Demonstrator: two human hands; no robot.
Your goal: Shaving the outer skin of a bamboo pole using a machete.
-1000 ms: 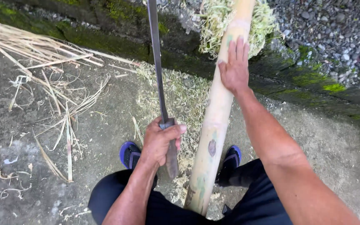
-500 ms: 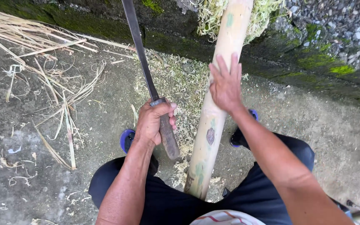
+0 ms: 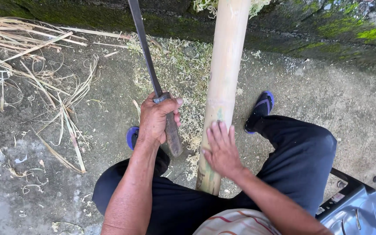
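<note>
Pale bamboo, a long pole point(image 3: 223, 87), runs from between the seated person's knees straight away toward the mossy wall point(image 3: 310, 30) at the far edge of the ground, its long axis nearly in line with the view. Nearest the body, the right hand point(image 3: 223, 150) lies flat and open on the pole's near end, fingers spread, pressing rather than grasping. Just to the left of it, the left hand point(image 3: 157, 117) is clenched round the wooden handle of a long knife point(image 3: 146, 61), whose dark blade points up and away, roughly parallel to the pole and slightly apart from it on its left side. So the pole lies to the right of the blade, and the right hand is the one on it. Blue sandals point(image 3: 260, 109) sit on either side of the pole. Fine shavings point(image 3: 183, 65) cover the concrete floor point(image 3: 349, 100) between blade and pole; dry strips point(image 3: 31, 39) lie by the far left corner.
</note>
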